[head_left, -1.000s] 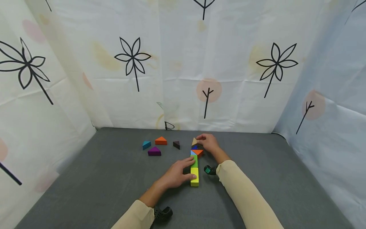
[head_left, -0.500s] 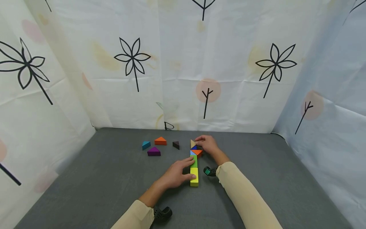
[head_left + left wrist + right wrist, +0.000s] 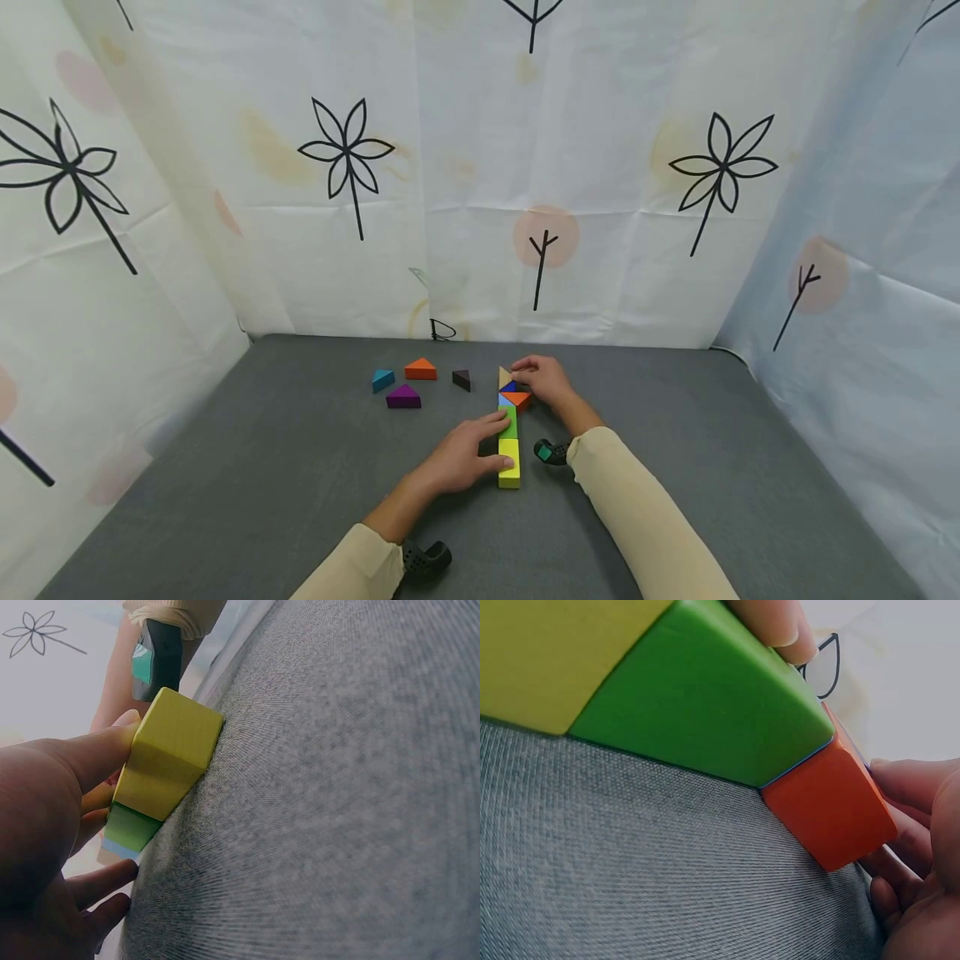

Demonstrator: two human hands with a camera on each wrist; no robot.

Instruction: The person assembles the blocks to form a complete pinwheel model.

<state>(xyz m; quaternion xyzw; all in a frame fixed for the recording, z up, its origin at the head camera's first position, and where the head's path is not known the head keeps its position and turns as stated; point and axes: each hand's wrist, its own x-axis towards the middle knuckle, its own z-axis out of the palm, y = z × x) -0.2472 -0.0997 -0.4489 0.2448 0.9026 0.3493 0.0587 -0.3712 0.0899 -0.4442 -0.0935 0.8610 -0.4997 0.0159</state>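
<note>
Sliding slightly toward eight o'clock since a second ago, the tan block is now sitting against the dark blue block at the twelve o'clock end of a row. Below them, toward six o'clock, the row is running through the light blue block, the green block and the yellow block, with an orange wedge lying at the light blue block's three o'clock side. Right hand fingertips are touching the tan block from three o'clock; whether that grip is clamping it, I cannot tell. The left hand is reaching in from eight o'clock, its grip spreading apart, fingers resting on green and thumb on yellow.

Gray, woven-looking fabric is covering the desk, its fine ribs showing in the wrist views. At nine o'clock from the tan block, a dark brown block, an orange triangle, a purple block and a teal block are lying loose. Pale back cloth, printed with black flowers and twigs, is hanging at twelve o'clock, faintly creasing; similar sheets are closing in the desk at ten and two o'clock, the latter looking bluer.
</note>
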